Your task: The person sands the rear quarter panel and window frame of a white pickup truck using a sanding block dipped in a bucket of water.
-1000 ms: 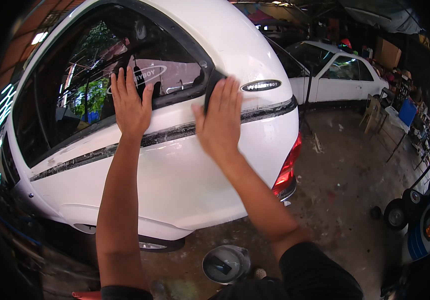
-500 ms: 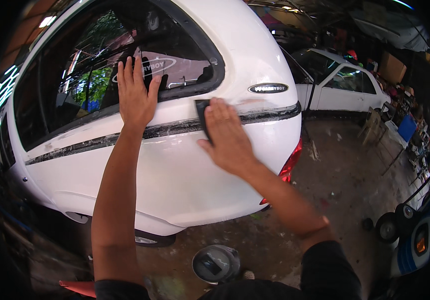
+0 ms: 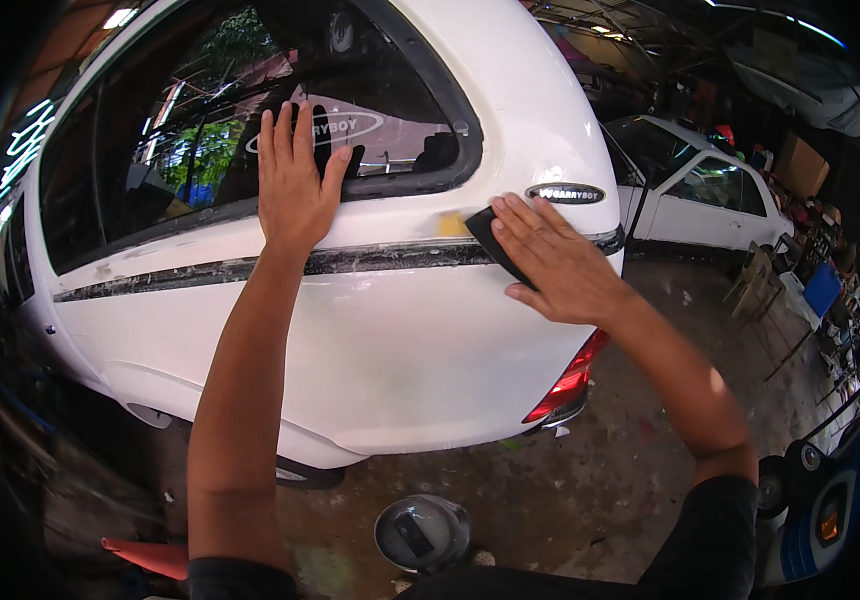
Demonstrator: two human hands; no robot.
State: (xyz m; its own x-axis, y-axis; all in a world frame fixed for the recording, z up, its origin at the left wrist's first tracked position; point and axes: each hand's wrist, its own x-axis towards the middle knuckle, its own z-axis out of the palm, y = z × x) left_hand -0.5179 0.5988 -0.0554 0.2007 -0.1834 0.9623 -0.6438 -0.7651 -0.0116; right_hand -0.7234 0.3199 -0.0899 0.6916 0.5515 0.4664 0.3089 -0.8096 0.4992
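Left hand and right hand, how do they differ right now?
The left hand shows no object; the right hand has a black pad under its fingers. The left hand's fingers point up over the dark window; the right hand's slant up-left over the white bodywork. Both have fingers extended.

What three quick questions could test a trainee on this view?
1. What does the right hand hold against the glossy white vehicle body?
2. True or false: the left hand lies over the red tail light.
3. The round grey bucket contains a rectangular object coloured: A) yellow, B) black, C) white?

Key: 1. A thin black sheet. 2. False; mostly over the dark glass window. 3. B.
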